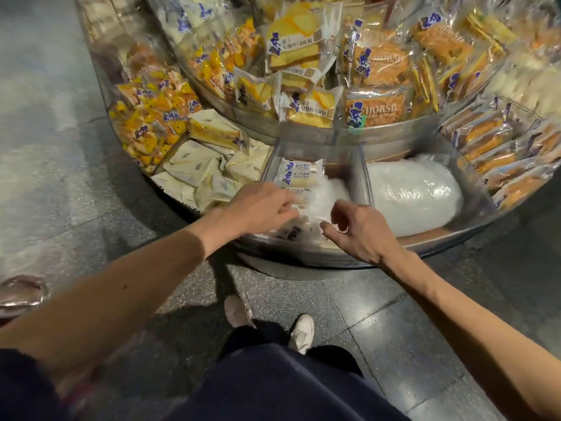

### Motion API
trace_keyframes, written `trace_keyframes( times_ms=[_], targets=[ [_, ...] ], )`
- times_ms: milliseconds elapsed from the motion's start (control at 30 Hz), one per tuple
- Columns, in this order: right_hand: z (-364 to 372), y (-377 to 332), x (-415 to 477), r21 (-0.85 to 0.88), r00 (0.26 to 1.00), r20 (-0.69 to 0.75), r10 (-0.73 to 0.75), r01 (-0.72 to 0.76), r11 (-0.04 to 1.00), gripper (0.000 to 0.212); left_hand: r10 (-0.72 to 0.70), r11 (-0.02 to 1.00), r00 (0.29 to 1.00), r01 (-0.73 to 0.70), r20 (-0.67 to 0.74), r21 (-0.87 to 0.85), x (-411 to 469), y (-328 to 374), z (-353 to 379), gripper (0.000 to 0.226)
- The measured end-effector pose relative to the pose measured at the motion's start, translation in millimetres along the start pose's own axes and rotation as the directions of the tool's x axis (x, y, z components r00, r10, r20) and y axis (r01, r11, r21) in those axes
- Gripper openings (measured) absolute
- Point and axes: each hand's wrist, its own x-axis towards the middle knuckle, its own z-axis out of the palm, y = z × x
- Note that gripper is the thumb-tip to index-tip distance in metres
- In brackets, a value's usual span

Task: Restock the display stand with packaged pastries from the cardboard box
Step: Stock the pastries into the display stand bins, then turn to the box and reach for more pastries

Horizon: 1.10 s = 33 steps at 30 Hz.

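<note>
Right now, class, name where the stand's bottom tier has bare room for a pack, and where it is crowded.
Bare floor shows at the back of the middle compartment, between the white pack and the divider. The next compartment holds only a plastic bag. Cream wedges left and orange packs right are crowded.

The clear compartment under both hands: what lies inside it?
A white pastry pack with blue print beside crumpled white plastic. The left hand covers whatever lies under it.
</note>
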Motion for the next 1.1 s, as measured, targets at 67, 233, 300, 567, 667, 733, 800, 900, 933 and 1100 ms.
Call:
trace_keyframes(
  times_ms=[67, 233, 300, 567, 667, 733, 800, 900, 933, 1100],
  targets=[
    [4, -35, -5, 0.095, 0.998, -0.012, -0.058, 0.059, 0.994, 0.026, -0.071, 0.995, 0.996, 0.075, -0.057, 0.063, -46, -15, -32, 0.038],
    [32, -141, -6, 0.281, 0.937, 0.167, -0.307, 0.253, 0.926, 0.032, -0.278, 0.933, 0.948, 0.305, -0.158, 0.191, -196, -47, -74, 0.044],
    [52, -187, -6, 0.335, 0.871, 0.234, -0.431, 0.344, 0.877, 0.038, -0.370, 0.909, 0.917, 0.390, -0.150, 0.143, -265, -53, -73, 0.041],
    [182, -389, -43, 0.405, 0.530, 0.421, -0.736, 0.616, 0.676, 0.047, -0.812, 0.573, 0.558, 0.818, -0.174, -0.048, -529, -66, 0, 0.031],
    [232, -461, -65, 0.406, 0.410, 0.516, -0.752, 0.656, 0.636, 0.043, -0.930, 0.364, 0.352, 0.922, -0.108, -0.133, -599, -72, 35, 0.029],
    [259, -501, -76, 0.396, 0.357, 0.558, -0.749, 0.678, 0.619, 0.043, -0.955, 0.292, 0.272, 0.936, -0.121, -0.198, -636, -79, 57, 0.026],
    [282, -536, -83, 0.386, 0.296, 0.597, -0.745, 0.708, 0.591, 0.042, -0.975, 0.220, 0.201, 0.940, -0.099, -0.261, -673, -94, 79, 0.021],
    [315, -582, -88, 0.387, 0.229, 0.610, -0.758, 0.749, 0.537, 0.038, -0.996, 0.092, 0.082, 0.933, -0.045, -0.347, -715, -128, 103, 0.023],
    [326, -597, -88, 0.390, 0.207, 0.622, -0.755, 0.754, 0.529, 0.034, -0.999, 0.043, 0.041, 0.925, -0.014, -0.377, -725, -140, 109, 0.026],
    [394, -677, -79, 0.361, 0.107, 0.722, -0.684, 0.784, 0.505, 0.028, -0.985, -0.170, -0.131, 0.850, 0.112, -0.499, -770, -208, 146, 0.032]
  ],
)
